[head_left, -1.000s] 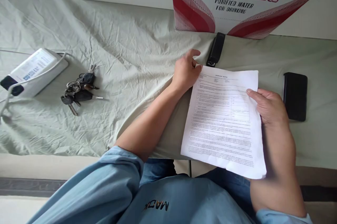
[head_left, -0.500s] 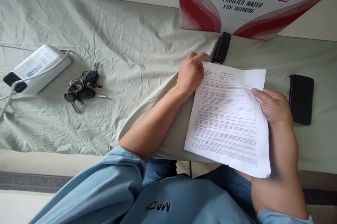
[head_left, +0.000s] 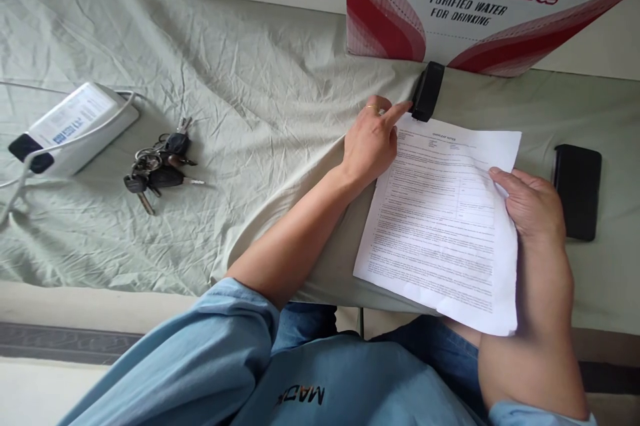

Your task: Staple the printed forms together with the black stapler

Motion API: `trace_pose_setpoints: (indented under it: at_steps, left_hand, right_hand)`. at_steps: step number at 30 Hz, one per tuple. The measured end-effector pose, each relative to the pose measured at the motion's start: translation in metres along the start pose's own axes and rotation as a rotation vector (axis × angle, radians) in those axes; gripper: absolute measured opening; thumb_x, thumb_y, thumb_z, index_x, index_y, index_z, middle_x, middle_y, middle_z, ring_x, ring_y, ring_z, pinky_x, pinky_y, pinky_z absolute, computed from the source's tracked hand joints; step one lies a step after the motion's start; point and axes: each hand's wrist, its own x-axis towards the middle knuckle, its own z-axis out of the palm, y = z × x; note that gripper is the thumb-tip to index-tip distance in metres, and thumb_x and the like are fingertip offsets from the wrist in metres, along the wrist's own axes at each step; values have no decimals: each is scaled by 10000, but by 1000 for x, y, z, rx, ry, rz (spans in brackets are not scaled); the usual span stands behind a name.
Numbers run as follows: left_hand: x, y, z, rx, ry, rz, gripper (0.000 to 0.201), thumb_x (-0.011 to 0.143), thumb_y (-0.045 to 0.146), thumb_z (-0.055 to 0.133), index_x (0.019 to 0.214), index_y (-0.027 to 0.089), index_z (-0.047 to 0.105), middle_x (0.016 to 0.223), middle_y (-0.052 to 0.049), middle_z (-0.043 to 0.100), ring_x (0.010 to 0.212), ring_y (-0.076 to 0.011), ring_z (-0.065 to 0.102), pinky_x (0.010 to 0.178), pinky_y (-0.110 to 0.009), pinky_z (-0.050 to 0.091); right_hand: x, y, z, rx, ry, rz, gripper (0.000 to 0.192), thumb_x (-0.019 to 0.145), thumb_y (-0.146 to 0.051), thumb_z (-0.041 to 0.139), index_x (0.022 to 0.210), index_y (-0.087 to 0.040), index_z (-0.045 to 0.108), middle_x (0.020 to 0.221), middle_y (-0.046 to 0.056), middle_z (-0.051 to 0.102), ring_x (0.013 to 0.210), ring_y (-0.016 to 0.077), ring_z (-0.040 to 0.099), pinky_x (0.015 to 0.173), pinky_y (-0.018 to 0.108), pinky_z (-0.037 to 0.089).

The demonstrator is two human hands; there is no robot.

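Printed paper (head_left: pixel 435 233), headed "Overleaf Notes", lies tilted over the cloth's front edge and towards my lap. My right hand (head_left: pixel 535 203) grips its right edge, thumb on top and the other fingers behind. At the paper's top left corner is my left hand (head_left: pixel 370 139), closed on that corner. Its index finger reaches out to the near end of a black stapler (head_left: pixel 429 89). The corner meets the stapler's near end; whether it sits between the jaws I cannot tell. My left thumb is hidden.
A white and red Wahaha water carton (head_left: pixel 480 33) stands behind the stapler. On the right lies a black phone (head_left: pixel 577 193). To the left are a bunch of keys (head_left: pixel 160 169) and a white box-shaped device (head_left: pixel 83 123) with a cable. Wrinkled green cloth (head_left: pixel 260 93) covers the table.
Both hands and the paper have shifted slightly right, bringing the top left corner against the stapler. My left index finger has stretched out to touch the stapler, whose top looks lower.
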Motion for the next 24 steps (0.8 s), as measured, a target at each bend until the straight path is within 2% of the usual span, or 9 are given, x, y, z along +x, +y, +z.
trace_pose_setpoints:
  at_steps: [2,4,6,9,15,18,20,22,24]
  left_hand:
    - [0,-4,2,-54,9,22,594,1213,282,556,1772,433,690,1681,-115,638,1323,-324,766,1081,-465,667]
    - [2,-7,3,-87,1,69,552,1262,380,503,1786,471,652,1710,-93,597,1374,-327,752,1134,-487,668]
    - [3,-8,4,-90,-16,106,521,1269,407,481,1741,454,695,1659,-88,608,1425,-340,721,1141,-506,677]
    - [2,-6,5,-40,-37,113,531,1247,330,475,1677,434,769,1535,-102,638,1443,-352,675,1062,-482,692]
    - [0,-2,10,-33,-19,95,555,1220,259,516,1654,442,810,1360,-115,660,1322,-331,655,1014,-439,674]
    - [3,-3,9,-76,9,89,650,1164,131,474,1622,408,842,1273,-108,676,1243,-317,683,1006,-453,676]
    - [6,-3,5,-144,13,84,698,1109,60,481,1613,371,851,1281,-106,708,1209,-296,718,1054,-456,677]
    - [8,-5,2,-231,23,49,698,1065,41,554,1652,313,817,1326,-109,736,1102,-244,750,1084,-429,674]
    - [11,-6,-1,-321,52,-18,633,1077,92,647,1667,282,777,1282,-91,764,939,-182,726,1033,-383,668]
  right_hand:
    - [-2,-2,2,11,67,59,459,538,-576,1090,819,-257,918,808,-11,861,699,152,694,597,249,522]
    - [-3,-3,3,12,92,90,449,505,-537,1082,827,-260,934,849,-7,885,728,154,708,608,244,531]
    - [-4,-3,4,21,93,94,443,500,-530,1083,826,-267,939,868,-4,899,744,160,719,612,244,544]
    - [-1,1,3,55,85,82,458,492,-536,1104,827,-271,937,874,-4,906,739,156,730,612,240,562]
    - [3,14,9,158,7,9,584,529,-635,1150,960,-294,953,783,-35,870,708,186,778,680,300,671]
    - [-2,15,14,233,-9,-26,690,421,-690,1194,922,-288,942,784,-18,879,710,240,812,816,434,768]
    - [-7,13,12,256,-72,-26,723,382,-714,1209,893,-281,937,830,12,905,783,289,862,961,533,792]
    - [-12,11,5,248,-151,-40,688,433,-715,1212,892,-282,938,925,38,941,914,327,909,1124,598,763]
    - [-15,9,-4,237,-181,-80,632,497,-703,1208,896,-292,941,1003,48,961,1014,345,927,1251,645,704]
